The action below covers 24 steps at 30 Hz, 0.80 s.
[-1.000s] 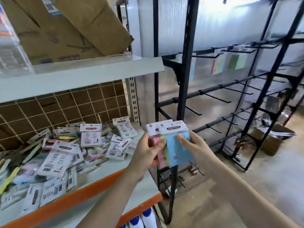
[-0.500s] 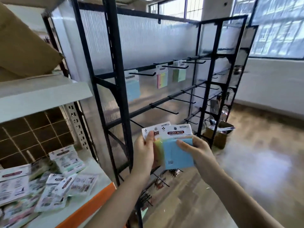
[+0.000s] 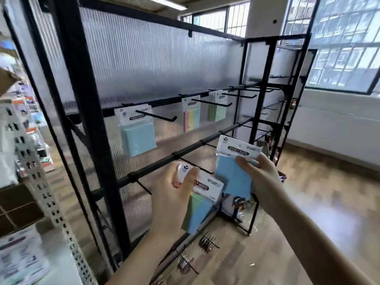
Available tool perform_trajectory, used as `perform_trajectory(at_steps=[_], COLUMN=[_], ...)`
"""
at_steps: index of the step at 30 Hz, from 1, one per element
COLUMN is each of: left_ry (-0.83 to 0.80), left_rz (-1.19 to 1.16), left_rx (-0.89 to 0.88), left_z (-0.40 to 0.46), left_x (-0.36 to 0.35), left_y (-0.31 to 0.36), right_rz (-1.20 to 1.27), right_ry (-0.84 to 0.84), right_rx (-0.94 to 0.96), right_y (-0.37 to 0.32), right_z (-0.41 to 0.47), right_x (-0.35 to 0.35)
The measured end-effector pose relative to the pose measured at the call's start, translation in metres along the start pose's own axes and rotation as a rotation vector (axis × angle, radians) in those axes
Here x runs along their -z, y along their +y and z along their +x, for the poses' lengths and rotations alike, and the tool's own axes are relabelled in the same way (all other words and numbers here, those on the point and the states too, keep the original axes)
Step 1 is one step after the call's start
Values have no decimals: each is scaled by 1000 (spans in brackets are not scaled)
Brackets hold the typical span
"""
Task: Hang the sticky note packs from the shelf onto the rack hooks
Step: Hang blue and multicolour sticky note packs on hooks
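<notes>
**Right, one pack split off, about to go on a hook**

Basically mid-handoff here. Right hand (image 3: 265, 177) pinching a blue sticky note pack (image 3: 233, 171) near its white header card, thumb on the front, lifted up in front of the rack's (image 3: 257, 112) middle bar. Probably gripped just under the card on purpose, to leave the hang hole at the top free for a hook tip.

Left hand (image 3: 174, 194) curled round the spare packs (image 3: 199, 210), at least two by the look of it, thumb clamped over one header. Held lower and nearer the body, likely just parked out of the way while the other hand does the fiddly bit.

Top row already carrying some: a blue pack (image 3: 139, 136) on the first hook (image 3: 156, 115), a striped pastel pack (image 3: 191, 118) on the next, a green one (image 3: 217, 112) after that. Same colours grouped per hook, so guessing blue joins blue.

More packs lying on the white shelf (image 3: 55, 262) at bottom left, blurred. Loose hook bundles (image 3: 206, 242) on the wooden floor by the rack.

Next bit needs lining that small hole up with an upturned hook end, easy to miss one-handed.
</notes>
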<state>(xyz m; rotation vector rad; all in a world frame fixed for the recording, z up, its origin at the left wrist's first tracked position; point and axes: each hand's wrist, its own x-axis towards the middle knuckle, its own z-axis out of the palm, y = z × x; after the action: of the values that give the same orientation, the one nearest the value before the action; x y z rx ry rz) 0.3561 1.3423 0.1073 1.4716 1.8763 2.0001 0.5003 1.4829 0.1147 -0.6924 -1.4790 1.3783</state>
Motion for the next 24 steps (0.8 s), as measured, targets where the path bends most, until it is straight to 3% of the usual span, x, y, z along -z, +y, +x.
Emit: perform_trajectory(at_steps=[3,7,14,19,24], left_ry=[-80,-119,218,302,392], left_rz=[25,-62,-145,-31,61], left_rx=[-16,87,121,65,98], left_z=[23,38,32,42,57], left_x=[-8,-14,0,8,3], left_y=[5,12,25,38,39], right_rz=[-39,-30,150,165,156], right_ry=[-51,-207,-448,-590,-632], right_rx=[53,142,224,306,243], right_y=[-2,-15,-26,-36,-41], right_z=[27,41,46,59,79], right_x=[-9,-35,-66,-88,-100])
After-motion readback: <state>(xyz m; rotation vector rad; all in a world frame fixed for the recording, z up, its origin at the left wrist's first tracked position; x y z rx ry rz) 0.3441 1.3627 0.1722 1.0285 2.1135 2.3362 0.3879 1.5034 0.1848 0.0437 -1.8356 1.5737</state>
